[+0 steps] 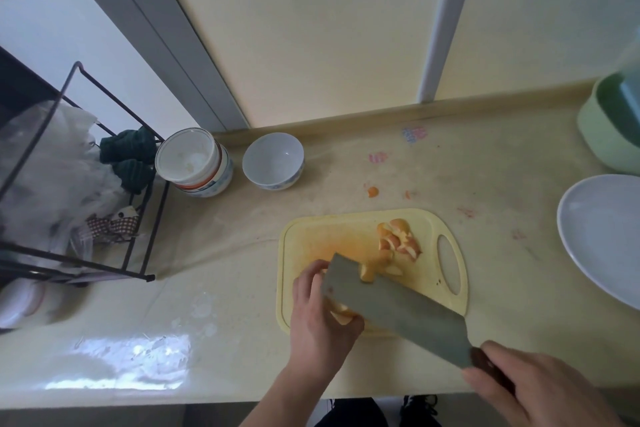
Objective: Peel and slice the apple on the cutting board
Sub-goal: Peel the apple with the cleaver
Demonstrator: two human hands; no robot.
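A pale yellow cutting board [311,236] lies on the counter. Several cut apple slices [398,239] with reddish skin are piled near its handle hole. My left hand [318,315] holds an apple piece [341,314] against the board's near edge, fingers curled over it. My right hand [533,388] grips the dark handle of a wide cleaver [398,308]. The blade slants over the board just right of my left hand and hides part of the apple. One small slice [367,272] shows at the blade's upper edge.
A white bowl [273,161] and a stack of bowls [194,163] stand at the back left beside a black wire rack [104,267]. A large white plate [602,236] sits at the right, a green container [613,128] behind it. Small orange scraps [373,191] lie behind the board.
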